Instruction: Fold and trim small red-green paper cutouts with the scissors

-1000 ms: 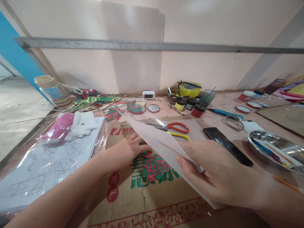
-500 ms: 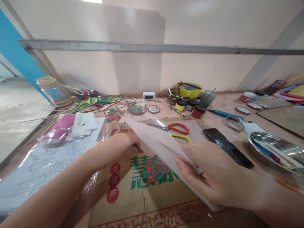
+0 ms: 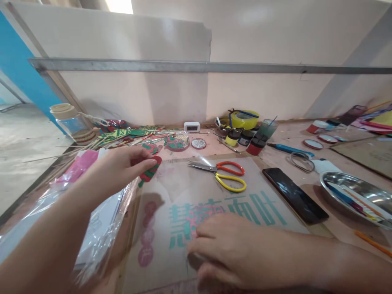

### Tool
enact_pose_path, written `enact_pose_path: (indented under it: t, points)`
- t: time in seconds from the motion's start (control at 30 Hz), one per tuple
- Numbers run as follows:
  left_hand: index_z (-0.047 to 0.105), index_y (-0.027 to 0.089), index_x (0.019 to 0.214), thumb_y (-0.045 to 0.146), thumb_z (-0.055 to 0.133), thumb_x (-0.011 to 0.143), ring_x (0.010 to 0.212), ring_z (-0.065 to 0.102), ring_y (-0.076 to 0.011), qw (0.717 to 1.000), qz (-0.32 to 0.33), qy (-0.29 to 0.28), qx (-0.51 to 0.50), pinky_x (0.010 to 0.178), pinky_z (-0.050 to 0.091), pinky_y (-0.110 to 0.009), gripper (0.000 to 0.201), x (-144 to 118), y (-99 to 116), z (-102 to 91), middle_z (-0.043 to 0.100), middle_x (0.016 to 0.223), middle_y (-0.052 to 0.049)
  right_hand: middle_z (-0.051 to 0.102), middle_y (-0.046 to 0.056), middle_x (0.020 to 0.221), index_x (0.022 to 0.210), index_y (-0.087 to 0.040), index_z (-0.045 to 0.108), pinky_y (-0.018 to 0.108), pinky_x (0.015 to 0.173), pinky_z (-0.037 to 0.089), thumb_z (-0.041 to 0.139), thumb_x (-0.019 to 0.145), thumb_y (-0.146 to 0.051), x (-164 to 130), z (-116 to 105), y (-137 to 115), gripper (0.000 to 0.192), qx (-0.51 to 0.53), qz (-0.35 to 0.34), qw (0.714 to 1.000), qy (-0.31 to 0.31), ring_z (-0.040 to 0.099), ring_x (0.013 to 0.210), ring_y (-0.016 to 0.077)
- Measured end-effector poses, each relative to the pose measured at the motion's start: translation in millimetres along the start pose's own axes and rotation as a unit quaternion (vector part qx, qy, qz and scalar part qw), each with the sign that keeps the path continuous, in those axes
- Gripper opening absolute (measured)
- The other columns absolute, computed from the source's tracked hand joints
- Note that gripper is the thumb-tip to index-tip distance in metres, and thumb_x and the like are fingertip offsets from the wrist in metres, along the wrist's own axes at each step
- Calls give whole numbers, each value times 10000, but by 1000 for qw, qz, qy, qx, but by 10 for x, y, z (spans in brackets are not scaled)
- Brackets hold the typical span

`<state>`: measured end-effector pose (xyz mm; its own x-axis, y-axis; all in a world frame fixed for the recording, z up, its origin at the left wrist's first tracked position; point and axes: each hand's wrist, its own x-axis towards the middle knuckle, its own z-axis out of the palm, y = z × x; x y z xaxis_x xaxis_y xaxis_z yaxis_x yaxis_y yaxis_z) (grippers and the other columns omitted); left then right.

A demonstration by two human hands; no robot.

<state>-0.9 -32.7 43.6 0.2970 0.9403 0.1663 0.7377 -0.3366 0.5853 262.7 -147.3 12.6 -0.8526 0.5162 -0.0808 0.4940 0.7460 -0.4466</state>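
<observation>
Left hand fingers pinch a red-green cutout; right hand seemingly flat.

Head-worn view, forward and down (seemingly close) over cluttered table

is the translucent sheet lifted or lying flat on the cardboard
Flat: the translucent sheet is spread over the cardboard, and the right hand presses it.

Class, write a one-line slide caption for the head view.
Left hand lifts a red-green paper cutout; right hand presses the translucent sheet.
</observation>
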Motion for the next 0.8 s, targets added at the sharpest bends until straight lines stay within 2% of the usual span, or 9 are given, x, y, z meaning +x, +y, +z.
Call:
enact_pose_path:
  t: [0.07, 0.13, 0.2, 0.27, 0.37, 0.5, 0.6, 0.7, 0.8]
  points:
    - [694, 231, 800, 515, 568, 859, 666, 642, -203, 999, 12, -12, 37, 612, 457, -309, 316, 54, -49, 131, 705, 708, -18, 708, 48, 885, 925, -195, 684, 303, 740, 449, 543, 995, -318, -10, -49, 162, 200, -16, 42, 997, 56, 642, 831, 201]
    - [684, 223, 831, 530, 531, 887, 704, 665, -207, 999, 15, -15, 26, 638, 484, -311, 347, 99, -119, 213, 715, 750, -25, 713, 57, 903, 915, -198, 682, 319, 753, 459, 529, 991, -325, -15, -102, 426, 213, -31, 98, 984, 143, 645, 852, 215]
    - [691, 220, 853, 546, 552, 878, 744, 689, -214, 999, 1, -36, 0, 677, 514, -316, 356, 135, -195, 254, 730, 782, -30, 725, 79, 998, 992, -194, 676, 360, 812, 479, 532, 975, -329, -15, -153, 730, 198, -52, 171, 960, 215, 656, 926, 243]
    - [696, 215, 852, 554, 580, 863, 732, 704, -213, 997, -20, -65, -35, 693, 537, -320, 359, 166, -264, 275, 735, 766, -27, 714, 107, 1129, 1101, -184, 658, 385, 867, 493, 552, 948, -281, -6, -189, 995, 210, -71, 240, 935, 249, 659, 1004, 262]
    - [679, 196, 818, 570, 605, 850, 669, 704, -202, 990, -42, -75, -113, 646, 552, -311, 383, 217, -359, 305, 722, 721, -22, 671, 129, 1263, 1199, -172, 632, 411, 972, 476, 563, 939, -268, 52, -209, 1232, 286, -85, 279, 923, 252, 621, 1153, 279]
    - [670, 178, 794, 576, 684, 791, 684, 693, -195, 981, -31, 3, -194, 638, 552, -297, 398, 299, -493, 357, 723, 740, -29, 613, 217, 1336, 1295, -99, 589, 458, 1062, 399, 577, 947, -335, 255, -245, 1394, 421, -115, 312, 912, 241, 521, 1288, 343]
    - [664, 167, 778, 577, 705, 771, 668, 678, -188, 976, -28, 1, -214, 653, 553, -303, 412, 334, -560, 380, 722, 730, -33, 675, 245, 1219, 1157, -83, 672, 438, 997, 435, 580, 942, -332, 461, -316, 1560, 341, -98, 343, 902, 242, 603, 1170, 364]
    - [665, 161, 754, 580, 701, 771, 627, 663, -183, 979, -47, -25, -198, 620, 538, -292, 421, 320, -554, 383, 702, 673, -29, 759, 158, 908, 834, -146, 725, 363, 819, 505, 665, 862, -303, 643, -360, 1731, 171, -52, 352, 903, 242, 699, 902, 312]
    - [655, 166, 734, 562, 680, 799, 587, 660, -174, 977, -48, -48, -204, 575, 521, -275, 402, 281, -496, 376, 692, 648, -27, 746, 70, 779, 775, -175, 682, 298, 705, 512, 651, 836, -209, 753, -338, 1830, 76, -6, 337, 896, 288, 698, 747, 232]
